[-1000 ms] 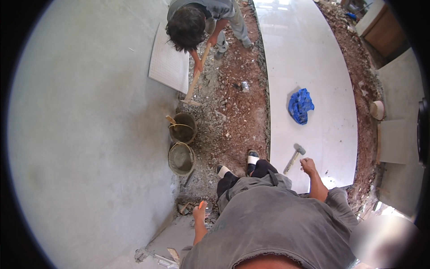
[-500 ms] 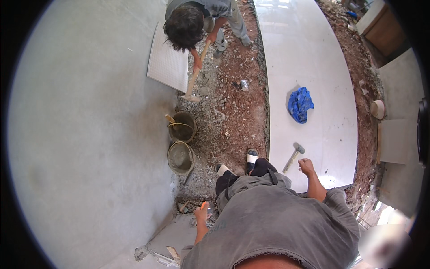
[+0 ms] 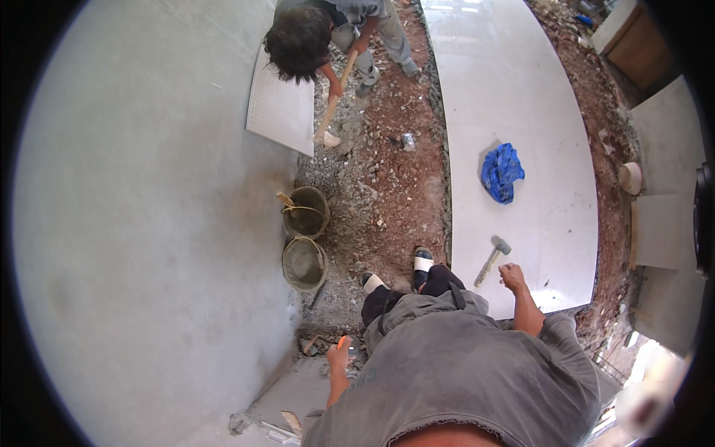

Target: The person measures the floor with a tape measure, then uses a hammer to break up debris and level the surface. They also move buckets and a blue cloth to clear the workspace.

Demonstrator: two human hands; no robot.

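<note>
My left hand [image 3: 339,355] hangs at my left side, closed on a small orange object [image 3: 342,342] whose kind I cannot make out. Low over the near end of the pale slab floor, my right hand [image 3: 512,277] has its fingers curled; whether anything is in them is hidden. Just left of that hand lies a mallet [image 3: 492,262] with a dark head and a worn light handle. A crumpled blue plastic bag [image 3: 503,173] rests farther along the slabs [image 3: 514,97].
A co-worker [image 3: 350,37] bends over the gravel strip [image 3: 387,171], gripping a long-handled hoe [image 3: 337,97]. Two buckets [image 3: 304,264] stand by the grey wall [image 3: 156,186]. A white tile panel [image 3: 279,112] leans there. A pale bowl [image 3: 630,179] sits beyond the slabs.
The co-worker's hoe head has moved farther away from the buckets, and their head has shifted slightly left. My hands stay nearly where they were.
</note>
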